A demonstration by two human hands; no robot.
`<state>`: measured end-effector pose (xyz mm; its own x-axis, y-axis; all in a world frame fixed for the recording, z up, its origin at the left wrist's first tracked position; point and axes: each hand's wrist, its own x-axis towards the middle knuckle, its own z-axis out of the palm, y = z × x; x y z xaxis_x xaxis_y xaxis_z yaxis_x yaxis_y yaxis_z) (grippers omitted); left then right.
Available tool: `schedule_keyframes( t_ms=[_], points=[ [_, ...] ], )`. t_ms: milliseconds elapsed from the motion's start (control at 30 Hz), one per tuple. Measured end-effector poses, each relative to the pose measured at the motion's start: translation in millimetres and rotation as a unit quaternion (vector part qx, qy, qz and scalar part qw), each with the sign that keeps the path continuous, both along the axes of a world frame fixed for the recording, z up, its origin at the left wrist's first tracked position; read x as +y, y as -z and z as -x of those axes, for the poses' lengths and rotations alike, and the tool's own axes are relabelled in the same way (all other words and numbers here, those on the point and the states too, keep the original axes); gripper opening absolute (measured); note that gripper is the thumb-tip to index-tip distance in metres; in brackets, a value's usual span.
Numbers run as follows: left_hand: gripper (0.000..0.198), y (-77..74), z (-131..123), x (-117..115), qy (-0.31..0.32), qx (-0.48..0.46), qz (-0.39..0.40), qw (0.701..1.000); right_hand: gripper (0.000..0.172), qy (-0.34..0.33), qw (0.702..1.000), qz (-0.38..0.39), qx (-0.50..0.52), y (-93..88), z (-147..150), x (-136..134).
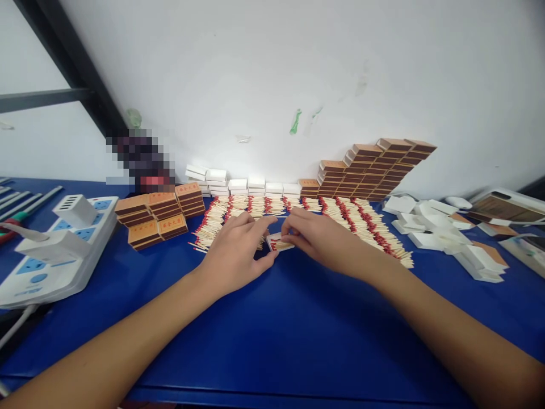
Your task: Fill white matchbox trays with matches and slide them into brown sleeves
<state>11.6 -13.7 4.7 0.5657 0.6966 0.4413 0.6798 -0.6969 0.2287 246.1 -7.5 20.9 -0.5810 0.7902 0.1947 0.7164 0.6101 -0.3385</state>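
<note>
A small white matchbox tray (272,243) lies in the middle of the blue table, with some red-headed matches inside it. My left hand (236,247) grips the tray's left end between thumb and fingers. Over the tray's right side, my right hand (317,236) has its fingertips pinched together at the matches; whether a match is between them is hidden. Behind both hands spread rows of loose red-tipped matches (361,224), partly covered by the hands.
Brown matchboxes (370,170) rise in a stepped stack by the wall, and more matchboxes (164,210) stand left. White trays (247,184) line the wall; others (438,221) lie heaped right. A power strip (63,250) with plugs sits left on the blue table (272,341).
</note>
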Motion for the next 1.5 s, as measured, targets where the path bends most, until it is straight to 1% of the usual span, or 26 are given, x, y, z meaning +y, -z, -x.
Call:
schedule_keyframes(
  t_ms=[100,267,400,533,633,733,800,867,1033,1167,1300,1433,1500],
  points=[
    [0.049,0.8,-0.5,-1.2,0.000,0.006,-0.002,1.000,0.008,-0.007,1.000,0.006,-0.014,3.0,4.3,-1.9],
    [0.048,3.2,-0.2,-0.5,0.011,-0.006,0.009,1.000,0.006,0.007,0.999,0.027,-0.019,0.8,-5.6,3.7],
    [0.049,3.2,0.1,0.2,0.018,-0.007,0.019,1.000,0.011,0.004,0.998,0.055,-0.019,1.7,-7.9,3.6],
    [0.049,1.4,0.2,-0.3,0.018,0.002,0.028,0.999,0.013,-0.011,0.997,0.069,0.019,5.8,-4.4,4.9],
    [0.048,0.7,0.4,-0.8,0.022,0.004,0.029,0.999,0.012,0.006,0.998,0.047,0.047,9.3,-3.5,15.1],
    [0.044,0.8,0.3,-1.6,0.027,0.007,0.033,0.999,0.009,0.050,0.996,-0.018,0.068,16.2,-3.9,33.0],
    [0.042,1.2,0.0,-2.3,0.030,0.010,0.038,0.999,0.014,0.058,0.996,-0.042,0.059,22.6,-4.6,44.9],
    [0.041,1.8,-0.4,-3.1,0.034,0.013,0.043,0.998,0.019,0.053,0.997,-0.039,0.044,28.5,-5.3,53.3],
    [0.043,3.3,-0.9,-3.5,0.044,0.017,0.040,0.998,0.010,0.067,0.997,-0.030,0.027,33.9,-7.4,58.1],
    [0.044,2.4,0.1,-2.9,0.037,0.015,0.045,0.998,0.012,0.075,0.997,-0.019,0.017,31.8,-10.8,56.1],
    [0.043,1.1,0.8,-2.7,0.031,0.015,0.039,0.999,0.014,0.075,0.997,-0.007,0.024,19.9,-14.2,47.1],
    [0.048,0.8,-0.4,-2.4,0.023,0.013,0.041,0.999,0.018,0.034,0.998,0.028,0.043,4.2,-10.3,24.8],
    [0.050,0.8,-1.1,-2.1,0.021,0.011,0.046,0.999,0.016,0.008,0.998,0.049,0.043,0.9,-5.4,13.0]
  ],
)
